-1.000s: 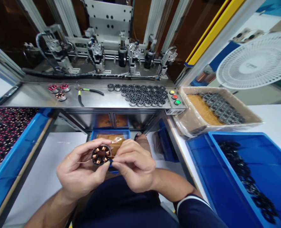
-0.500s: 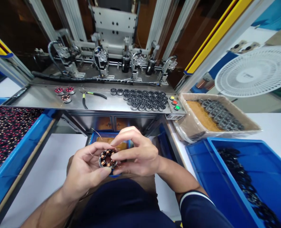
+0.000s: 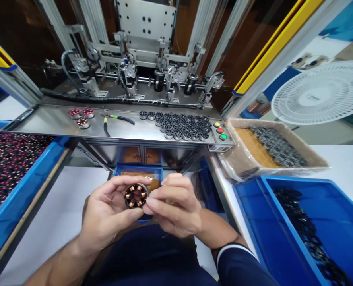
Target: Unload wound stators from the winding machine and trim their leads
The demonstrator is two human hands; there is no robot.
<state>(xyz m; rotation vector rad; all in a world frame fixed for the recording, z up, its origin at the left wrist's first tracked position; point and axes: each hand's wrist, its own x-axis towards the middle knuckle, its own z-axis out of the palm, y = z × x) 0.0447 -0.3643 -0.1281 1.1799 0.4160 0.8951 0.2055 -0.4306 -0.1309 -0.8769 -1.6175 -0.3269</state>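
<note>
My left hand (image 3: 105, 206) is closed around a wound motor stator (image 3: 128, 201), a dark ring with copper coils facing up towards me. Its thumb presses the lower rim and its fingers wrap the far side. My right hand (image 3: 176, 206) is pinched shut at the stator's right edge, thumb and forefinger together on a thin wire. The pinched part is hidden by the fingertips, while a short fine strand (image 3: 164, 237) shows below the hand. Both hands are above my lap, in front of the metal bench (image 3: 57, 121).
On the bench lie wound stators (image 3: 82, 122), cutting pliers (image 3: 119, 118) and bare stators (image 3: 182, 124), beside a button box (image 3: 220, 131). Blue bins (image 3: 322, 186) (image 3: 49, 167) flank me. A lined carton (image 3: 284, 171) and a fan (image 3: 313, 95) stand right. Winding fixtures (image 3: 128, 77) are behind.
My right hand has drawn its fingers together, from spread over the stator to a pinch at its right edge. The stator's coils now face me more squarely.
</note>
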